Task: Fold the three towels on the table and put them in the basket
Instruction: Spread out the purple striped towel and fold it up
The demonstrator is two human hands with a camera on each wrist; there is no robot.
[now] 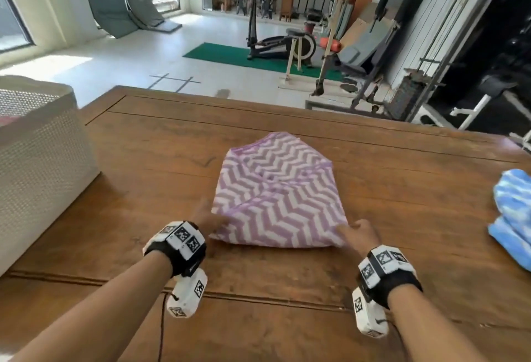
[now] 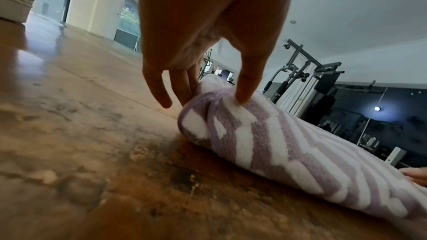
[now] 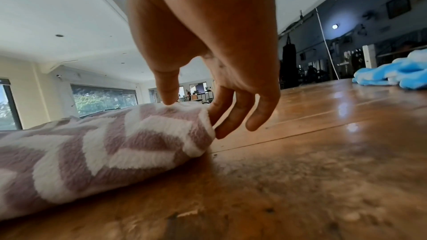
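Head view: hands (image 1: 283,225) pinching purple towel (image 1: 275,189)

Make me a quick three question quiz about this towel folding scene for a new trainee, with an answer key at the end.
1. True or false: both hands pinch near corners of the purple zigzag towel.
2. Which towel lies unfolded at the table's right edge? A) blue towel B) green C) red
3. Fill in: the white woven basket stands on the wooden table to the person's ____.

Key: 1 true, left hand and right hand each pinch one; 2 A; 3 left.
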